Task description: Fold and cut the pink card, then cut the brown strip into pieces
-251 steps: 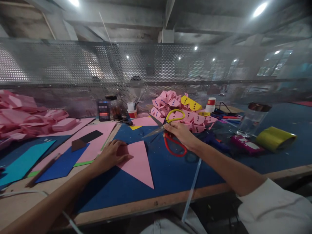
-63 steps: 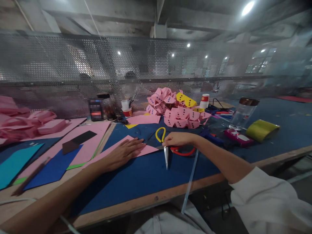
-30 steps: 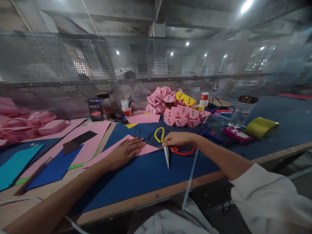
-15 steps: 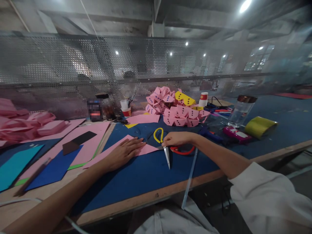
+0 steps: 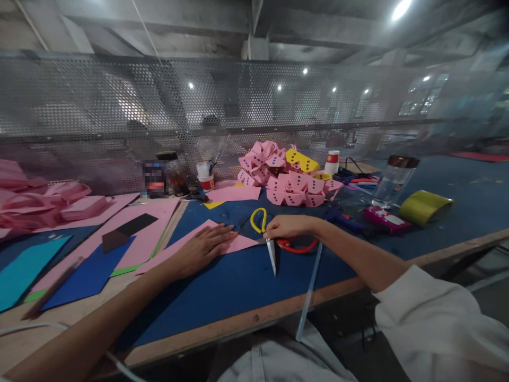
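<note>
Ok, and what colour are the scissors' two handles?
One yellow handle, one red handle; both show in the head view.

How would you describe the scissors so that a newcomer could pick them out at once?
Find the blue tabletop, then the left hand lying flat on pink paper. Right of it, the right hand holds the scissors. Their mismatched handle loops, one yellow, one red, set them apart.

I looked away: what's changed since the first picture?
The pink paper has turned, a corner now pointing right; the left hand lies flatter on it. The scissors swung, one blade pointing toward the near table edge. The right hand still holds them; the clear jar hasn't moved.
</note>
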A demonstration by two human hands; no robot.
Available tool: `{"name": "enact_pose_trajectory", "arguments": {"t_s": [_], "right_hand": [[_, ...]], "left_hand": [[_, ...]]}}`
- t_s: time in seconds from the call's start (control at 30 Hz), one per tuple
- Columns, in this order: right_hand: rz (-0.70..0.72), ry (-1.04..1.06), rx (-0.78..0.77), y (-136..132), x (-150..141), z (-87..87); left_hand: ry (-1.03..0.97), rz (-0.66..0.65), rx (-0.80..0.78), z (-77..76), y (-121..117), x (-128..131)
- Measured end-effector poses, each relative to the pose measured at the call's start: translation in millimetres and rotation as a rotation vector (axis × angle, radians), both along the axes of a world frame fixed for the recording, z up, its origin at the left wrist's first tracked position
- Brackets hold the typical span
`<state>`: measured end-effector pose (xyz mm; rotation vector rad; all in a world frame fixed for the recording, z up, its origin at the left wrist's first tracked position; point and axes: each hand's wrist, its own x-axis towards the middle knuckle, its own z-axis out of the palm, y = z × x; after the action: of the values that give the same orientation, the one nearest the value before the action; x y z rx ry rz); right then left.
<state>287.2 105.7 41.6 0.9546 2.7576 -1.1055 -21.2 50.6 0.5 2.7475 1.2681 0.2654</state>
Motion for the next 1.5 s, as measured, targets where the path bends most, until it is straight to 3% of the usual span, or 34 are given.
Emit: {"name": "enact_pose_trajectory", "arguments": {"t_s": [0.27,0.43,0.73,1.0,1.1,1.23,1.37,1.5], "right_hand": [[0.013,-0.020,-0.036,2,2,-1.4],[0.024,-0.009,0.047,2,0,-1.9],[0.031,-0.007,0.049,3,0,-1.2],[0.023,-0.019,0.046,3,-1,-1.1],[0.021,-0.021,0.050,5,-1,-3.3],[0.014,-0.021,0.052,5,-1,-3.2],[-0.001,-0.037,0.034,1,-1,1.1],[-0.004,-0.038,0.039,0,-1,3.0]], "left_hand": [[0.029,0.009,-0.009,2.9,-1,2],[0.026,0.015,-0.011,4.0,-3,3],[0.039,0.015,-0.008,9.7,-7,5],[-0.013,0.055,0.021,-1.6,-6,9],[-0.047,0.041,0.020,3.0,-1,0],[-0.001,0.119,0.067,6.3,10,-28],[0.072,0.165,0.030,-5.3,15,-50],[0.110,0.126,0.073,-13.5,10,-47]]}}
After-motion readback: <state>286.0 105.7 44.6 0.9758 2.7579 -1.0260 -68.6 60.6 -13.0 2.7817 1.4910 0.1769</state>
